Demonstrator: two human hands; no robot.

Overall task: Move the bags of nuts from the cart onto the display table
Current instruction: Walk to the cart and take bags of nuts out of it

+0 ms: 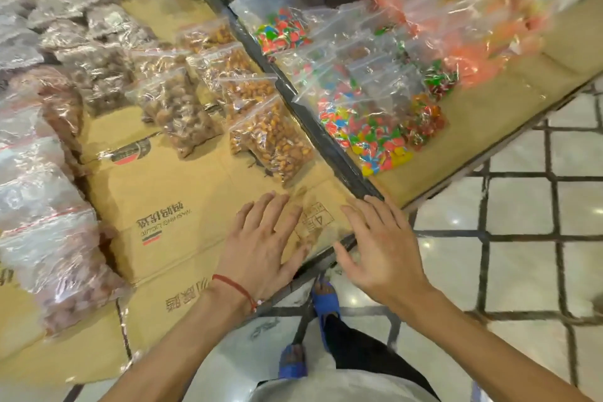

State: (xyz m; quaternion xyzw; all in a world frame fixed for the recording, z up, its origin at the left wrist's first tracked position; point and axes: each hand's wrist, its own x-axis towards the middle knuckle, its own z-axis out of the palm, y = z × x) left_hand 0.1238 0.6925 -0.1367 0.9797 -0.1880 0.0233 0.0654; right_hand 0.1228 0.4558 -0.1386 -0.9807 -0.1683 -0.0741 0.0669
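Bags of nuts [274,140], "WASHING LIQUID" cardboard [182,179], left hand [261,245], right hand [378,251], fingers apart.

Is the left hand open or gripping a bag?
Open: the left hand has fingers straight and spread over the cardboard, curled round nothing.

Clear zip-top bags of golden-orange nuts [277,140] are lying flat in a row along the right edge of the cardboard-covered display table [182,192], running from its middle toward the far end. Just left of them, bags of darker, rounder brown nuts [182,114] are lying overlapped. Bags of pale pinkish nuts [49,206] are piling up along the left side, from near to far.
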